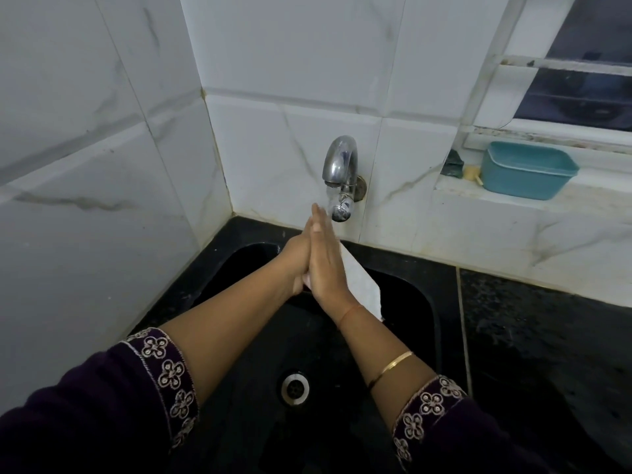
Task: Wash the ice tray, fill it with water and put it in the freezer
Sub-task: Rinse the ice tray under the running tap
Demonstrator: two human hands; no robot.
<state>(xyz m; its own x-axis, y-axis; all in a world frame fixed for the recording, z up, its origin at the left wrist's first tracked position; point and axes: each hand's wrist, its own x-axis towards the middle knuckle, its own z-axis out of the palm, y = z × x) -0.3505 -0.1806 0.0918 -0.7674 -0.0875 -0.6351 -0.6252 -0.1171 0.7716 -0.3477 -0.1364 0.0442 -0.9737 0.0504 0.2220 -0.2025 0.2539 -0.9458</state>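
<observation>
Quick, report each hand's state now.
Left hand: open, pressed flat against the ice tray.
Right hand: open, pressed flat against the ice tray.

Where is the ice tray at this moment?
In the head view, near the centre, the white ice tray stands on edge, pressed between the flat left hand and right hand. It is over the black sink, just below the wall tap.

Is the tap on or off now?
On: a thin stream of water falls from the tap, right by the fingertips of the left hand and right hand.
</observation>
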